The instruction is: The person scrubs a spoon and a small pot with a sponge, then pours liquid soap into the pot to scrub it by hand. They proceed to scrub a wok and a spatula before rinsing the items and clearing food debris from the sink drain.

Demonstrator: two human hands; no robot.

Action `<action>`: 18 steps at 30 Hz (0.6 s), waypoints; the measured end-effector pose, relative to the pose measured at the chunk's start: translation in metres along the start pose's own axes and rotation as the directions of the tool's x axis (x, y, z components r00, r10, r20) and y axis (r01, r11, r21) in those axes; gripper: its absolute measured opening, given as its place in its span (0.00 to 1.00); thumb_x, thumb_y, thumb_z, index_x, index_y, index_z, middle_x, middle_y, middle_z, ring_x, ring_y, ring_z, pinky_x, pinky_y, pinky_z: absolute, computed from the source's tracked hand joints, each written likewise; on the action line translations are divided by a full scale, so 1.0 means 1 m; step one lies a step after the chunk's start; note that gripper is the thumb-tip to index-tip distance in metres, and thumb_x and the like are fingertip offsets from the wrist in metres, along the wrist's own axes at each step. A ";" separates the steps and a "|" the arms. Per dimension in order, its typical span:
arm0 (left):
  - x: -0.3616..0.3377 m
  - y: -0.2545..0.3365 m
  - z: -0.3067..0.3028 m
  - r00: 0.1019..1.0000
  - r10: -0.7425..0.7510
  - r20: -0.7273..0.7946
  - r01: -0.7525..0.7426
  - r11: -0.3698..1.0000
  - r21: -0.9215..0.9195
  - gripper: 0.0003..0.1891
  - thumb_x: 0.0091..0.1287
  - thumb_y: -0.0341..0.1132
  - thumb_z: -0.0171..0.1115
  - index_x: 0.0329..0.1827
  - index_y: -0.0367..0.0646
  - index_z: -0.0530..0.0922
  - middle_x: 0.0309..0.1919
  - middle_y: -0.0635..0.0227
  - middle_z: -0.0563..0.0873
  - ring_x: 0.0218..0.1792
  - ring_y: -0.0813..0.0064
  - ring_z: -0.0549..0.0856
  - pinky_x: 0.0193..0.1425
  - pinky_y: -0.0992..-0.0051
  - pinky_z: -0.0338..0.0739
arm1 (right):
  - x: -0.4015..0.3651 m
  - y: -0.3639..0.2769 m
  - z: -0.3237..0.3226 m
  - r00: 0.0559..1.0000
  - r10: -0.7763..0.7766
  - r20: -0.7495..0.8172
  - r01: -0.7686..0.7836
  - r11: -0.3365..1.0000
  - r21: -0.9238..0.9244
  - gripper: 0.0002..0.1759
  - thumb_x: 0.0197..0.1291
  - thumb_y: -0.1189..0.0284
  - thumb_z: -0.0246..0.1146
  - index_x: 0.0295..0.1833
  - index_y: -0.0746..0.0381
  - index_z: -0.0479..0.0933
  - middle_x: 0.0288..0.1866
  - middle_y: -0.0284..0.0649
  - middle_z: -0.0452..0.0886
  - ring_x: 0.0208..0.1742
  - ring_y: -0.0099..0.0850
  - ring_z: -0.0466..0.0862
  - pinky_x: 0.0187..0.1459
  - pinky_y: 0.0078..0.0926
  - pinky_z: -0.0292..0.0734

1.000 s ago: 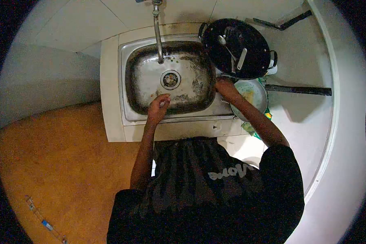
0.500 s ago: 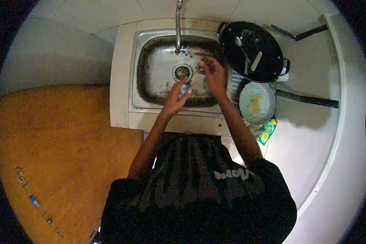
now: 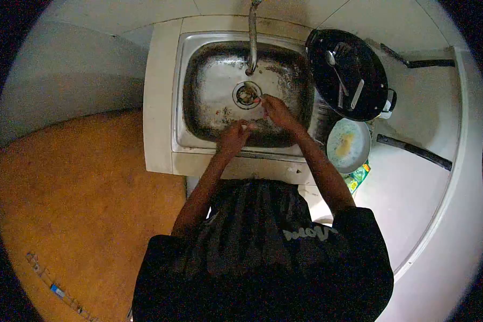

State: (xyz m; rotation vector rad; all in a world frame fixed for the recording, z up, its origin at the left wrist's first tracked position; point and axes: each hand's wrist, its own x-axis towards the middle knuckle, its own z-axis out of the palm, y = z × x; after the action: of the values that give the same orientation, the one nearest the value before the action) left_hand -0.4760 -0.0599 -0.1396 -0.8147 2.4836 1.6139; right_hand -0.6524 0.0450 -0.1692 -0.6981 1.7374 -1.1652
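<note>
Both hands are over a steel sink [image 3: 209, 91] with dark stains along its walls. My right hand [image 3: 276, 111] is closed just right of the drain [image 3: 247, 95], its fingertips pinching something small that I cannot make out, with a reddish spot beside them. My left hand [image 3: 234, 137] is lower and to the left, near the sink's front edge, fingers curled together; what they hold, if anything, is hidden. The faucet [image 3: 253, 45] hangs above the drain, and no water stream can be made out. The two hands are apart.
A large black pan [image 3: 327, 70] with a spoon [image 3: 336, 70] and other utensils stands right of the sink. Below it are a soapy pale pan [image 3: 354, 134], a black handle [image 3: 416, 152] and a green packet [image 3: 360, 178]. An orange floor [image 3: 91, 204] lies left.
My right hand has moved lower, and my left hand has dropped toward the front edge with its fingers drawn in. The view has shifted, so the sink and pans sit slightly differently.
</note>
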 end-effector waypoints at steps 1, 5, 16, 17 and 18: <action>-0.004 -0.002 -0.011 0.999 0.020 -0.032 -0.015 0.987 0.163 0.23 0.69 0.53 0.50 0.46 0.40 0.79 0.37 0.52 0.83 0.40 0.57 0.81 0.49 0.60 0.74 | 0.012 0.012 -0.006 0.999 0.025 0.026 -0.024 0.998 -0.051 0.17 0.71 0.66 0.46 0.52 0.65 0.75 0.38 0.44 0.81 0.39 0.33 0.82 0.44 0.32 0.77; -0.022 -0.061 -0.020 1.000 -0.005 -0.009 0.009 0.815 0.579 0.20 0.67 0.49 0.52 0.46 0.42 0.80 0.41 0.53 0.82 0.48 0.53 0.79 0.56 0.57 0.70 | 0.041 0.044 -0.016 0.976 -0.182 0.119 0.201 0.546 -0.813 0.14 0.62 0.76 0.48 0.49 0.66 0.76 0.38 0.51 0.80 0.39 0.45 0.81 0.42 0.42 0.78; -0.037 -0.046 -0.018 0.980 0.097 -0.175 0.033 0.783 0.621 0.12 0.62 0.40 0.58 0.38 0.41 0.81 0.36 0.57 0.83 0.41 0.56 0.81 0.51 0.60 0.74 | 0.100 0.045 -0.010 0.936 0.036 0.351 0.333 0.240 -0.912 0.13 0.60 0.70 0.52 0.46 0.56 0.81 0.36 0.44 0.82 0.39 0.42 0.84 0.43 0.43 0.80; -0.037 -0.048 -0.016 0.965 0.133 -0.226 0.044 0.768 0.639 0.11 0.61 0.39 0.59 0.36 0.41 0.81 0.35 0.58 0.83 0.40 0.57 0.81 0.49 0.61 0.75 | 0.108 0.063 -0.007 0.936 0.001 0.351 0.321 0.397 -0.860 0.12 0.62 0.69 0.53 0.46 0.54 0.81 0.36 0.45 0.82 0.39 0.43 0.84 0.42 0.43 0.80; -0.035 -0.053 -0.016 0.964 0.136 -0.227 0.042 0.767 0.640 0.11 0.61 0.39 0.59 0.36 0.41 0.81 0.35 0.58 0.83 0.40 0.57 0.81 0.49 0.61 0.75 | 0.112 0.065 -0.007 0.939 -0.035 0.343 0.306 0.542 -0.783 0.12 0.63 0.67 0.53 0.46 0.51 0.81 0.36 0.45 0.82 0.39 0.43 0.84 0.42 0.43 0.80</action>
State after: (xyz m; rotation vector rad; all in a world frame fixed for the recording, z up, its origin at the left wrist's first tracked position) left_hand -0.4182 -0.0763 -0.1645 -0.8880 2.9525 0.5634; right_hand -0.7050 -0.0189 -0.2687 -1.5646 1.9423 -0.2182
